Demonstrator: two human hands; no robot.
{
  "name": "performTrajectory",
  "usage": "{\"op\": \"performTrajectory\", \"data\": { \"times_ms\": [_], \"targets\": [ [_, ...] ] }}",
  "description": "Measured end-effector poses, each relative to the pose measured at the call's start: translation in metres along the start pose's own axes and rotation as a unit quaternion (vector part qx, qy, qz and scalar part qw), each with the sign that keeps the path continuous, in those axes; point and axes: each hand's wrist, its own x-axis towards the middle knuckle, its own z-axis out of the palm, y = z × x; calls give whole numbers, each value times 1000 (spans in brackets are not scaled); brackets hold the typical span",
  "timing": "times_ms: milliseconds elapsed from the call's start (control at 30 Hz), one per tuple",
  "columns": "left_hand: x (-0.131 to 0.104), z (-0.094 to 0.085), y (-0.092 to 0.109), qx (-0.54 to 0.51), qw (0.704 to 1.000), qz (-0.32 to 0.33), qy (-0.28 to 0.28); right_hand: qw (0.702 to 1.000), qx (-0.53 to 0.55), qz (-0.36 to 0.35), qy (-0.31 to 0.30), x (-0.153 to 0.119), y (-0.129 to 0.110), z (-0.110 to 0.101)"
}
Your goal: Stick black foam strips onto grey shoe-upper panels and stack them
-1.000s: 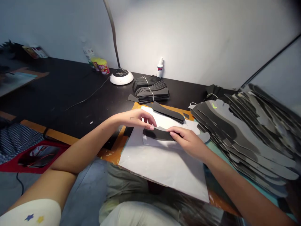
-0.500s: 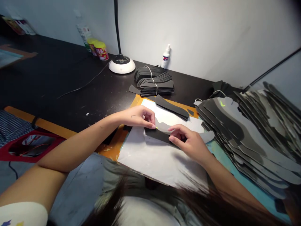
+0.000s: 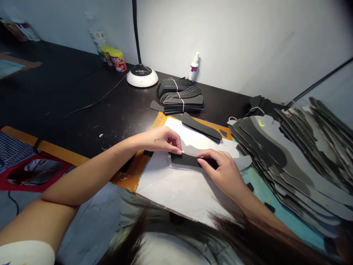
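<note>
A black shaped strip (image 3: 185,159) lies over a larger grey cut piece (image 3: 240,162) on a white sheet (image 3: 176,187). My left hand (image 3: 169,140) pinches the strip's left end, thumb and index finger beside a small yellow-green mark. At the strip's right part, my right hand (image 3: 223,167) has its thumb and fingers closed on the edge. The grey piece sticks out past the right hand and shows a pale margin below the strip. Behind the hands rests a small stack of similar black strips (image 3: 201,127).
Bundles of black strips (image 3: 182,95) tied with white cord sit behind the board. On the right are stacked grey and black cut pieces (image 3: 286,158). A lamp base (image 3: 142,76), a white spray bottle (image 3: 194,67) and yellow-lidded cans (image 3: 118,60) stand near the wall.
The black strip has come down flatter over the grey piece, whose pale lower margin now shows. My right hand's fingers have settled onto the strip; my left hand has barely moved.
</note>
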Motion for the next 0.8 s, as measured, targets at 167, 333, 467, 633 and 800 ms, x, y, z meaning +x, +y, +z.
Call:
{"op": "performTrajectory", "data": {
  "times_ms": [167,333,467,633,800],
  "targets": [
    [-2,-4,2,81,996,-19,-21,1000,13,-8,-14,0,-2,3],
    [0,-2,-3,113,993,-26,-20,1000,22,3,-19,2,-2,3],
    [0,-1,-6,114,993,-29,-25,999,17,12,-24,3,-1,4],
    [0,-1,-6,115,993,-23,-21,999,10,23,-31,3,-1,5],
    [0,0,-6,107,994,-25,-21,999,15,26,-35,4,0,5]
  ]
}}
